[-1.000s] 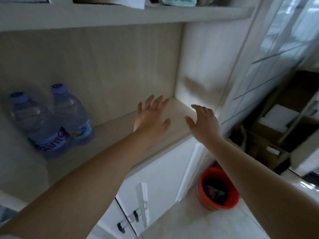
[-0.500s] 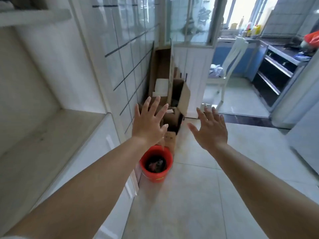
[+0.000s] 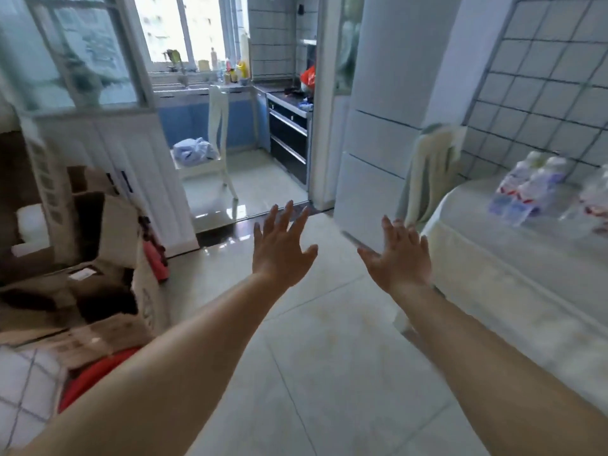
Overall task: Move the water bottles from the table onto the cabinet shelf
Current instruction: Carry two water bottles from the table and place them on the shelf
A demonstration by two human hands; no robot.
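Several clear water bottles [image 3: 526, 189] with white caps and blue-red labels stand blurred on the table [image 3: 493, 258], which is covered in a whitish cloth at the right. My left hand [image 3: 279, 248] and my right hand [image 3: 399, 258] are stretched out in front of me over the floor, fingers spread, holding nothing. Both hands are well short of the bottles, which lie to the right of my right hand. The cabinet shelf is out of view.
Open cardboard boxes [image 3: 82, 258] are stacked at the left, with a red bucket [image 3: 88, 376] below them. A white chair [image 3: 210, 153] stands in the kitchen doorway ahead. A fridge [image 3: 378, 143] and a draped chair [image 3: 427, 172] stand beside the table.
My view has swung right, from the cabinet shelf with two bottles, past the boxes and bucket, to the table. Both hands stayed raised and spread, holding nothing.
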